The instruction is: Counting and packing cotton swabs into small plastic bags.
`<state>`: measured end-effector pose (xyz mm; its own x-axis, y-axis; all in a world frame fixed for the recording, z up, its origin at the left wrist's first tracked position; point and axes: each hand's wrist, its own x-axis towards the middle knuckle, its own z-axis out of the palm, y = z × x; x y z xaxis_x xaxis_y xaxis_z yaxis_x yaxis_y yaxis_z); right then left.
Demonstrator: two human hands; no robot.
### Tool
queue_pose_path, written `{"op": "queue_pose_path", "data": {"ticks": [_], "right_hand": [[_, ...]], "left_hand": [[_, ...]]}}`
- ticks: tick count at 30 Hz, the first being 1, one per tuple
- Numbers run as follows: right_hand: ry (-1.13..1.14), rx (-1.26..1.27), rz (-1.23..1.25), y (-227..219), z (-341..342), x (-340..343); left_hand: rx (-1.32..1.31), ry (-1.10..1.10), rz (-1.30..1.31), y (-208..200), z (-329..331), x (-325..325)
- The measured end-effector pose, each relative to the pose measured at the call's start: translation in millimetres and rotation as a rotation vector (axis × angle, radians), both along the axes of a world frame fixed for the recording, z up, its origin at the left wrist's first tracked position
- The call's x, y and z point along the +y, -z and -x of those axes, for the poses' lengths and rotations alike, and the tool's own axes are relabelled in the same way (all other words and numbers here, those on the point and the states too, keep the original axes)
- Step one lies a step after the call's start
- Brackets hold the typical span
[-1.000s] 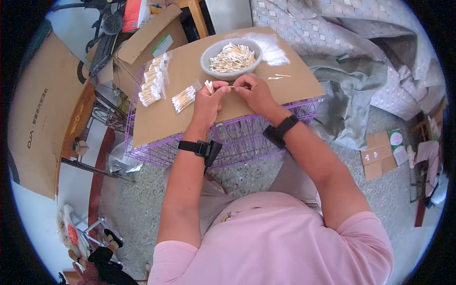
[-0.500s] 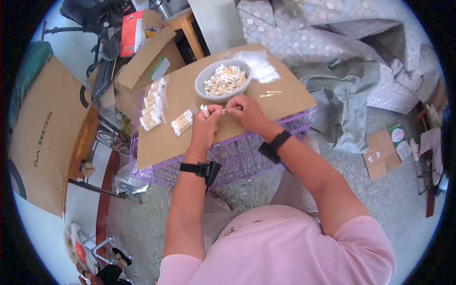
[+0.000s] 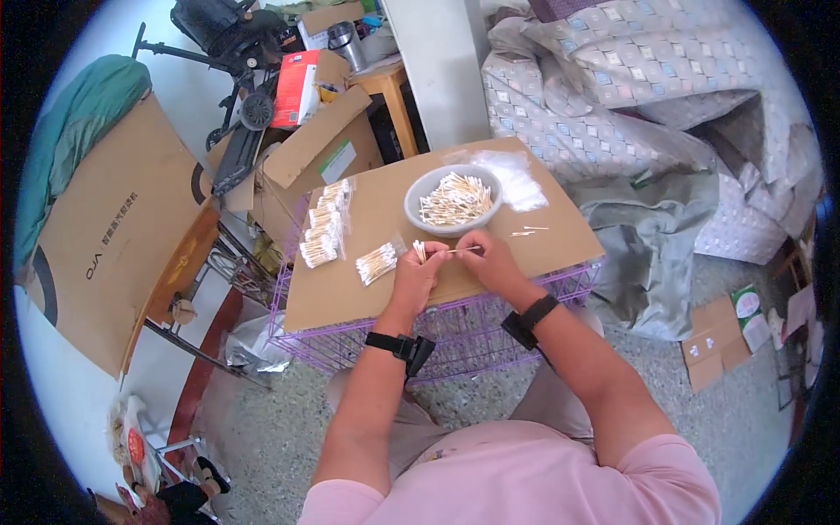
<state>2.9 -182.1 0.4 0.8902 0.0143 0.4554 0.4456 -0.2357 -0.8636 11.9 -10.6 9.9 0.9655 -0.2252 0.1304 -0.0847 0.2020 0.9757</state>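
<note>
Head view: left hand grips a swab bunch, right hand pinches a single swab, likely light, snappable, best held mid-stick.

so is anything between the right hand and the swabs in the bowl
Only the near rim of the bowl, which stands between the right hand and the swabs heaped inside; nothing else visible blocks that gap.
</note>
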Motion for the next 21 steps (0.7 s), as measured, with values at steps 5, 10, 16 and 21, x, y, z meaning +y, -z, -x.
{"op": "queue_pose_path", "data": {"ticks": [5, 10, 16, 21], "right_hand": [[-0.022, -0.004, -0.066, -4, 1, -3], [-0.163, 0.077, -0.213, -10, 2, -5], [-0.178, 0.056, -0.235, -4, -1, -2], [-0.219, 0.1, -0.261, -4, 2, 1]], "left_hand": [[-0.077, -0.029, -0.196, -4, 2, -6], [-0.182, -0.056, -0.322, 1, -2, -9], [-0.115, -0.048, -0.234, 7, -5, -3], [0.006, -0.099, -0.057, 1, 4, 0]]}}
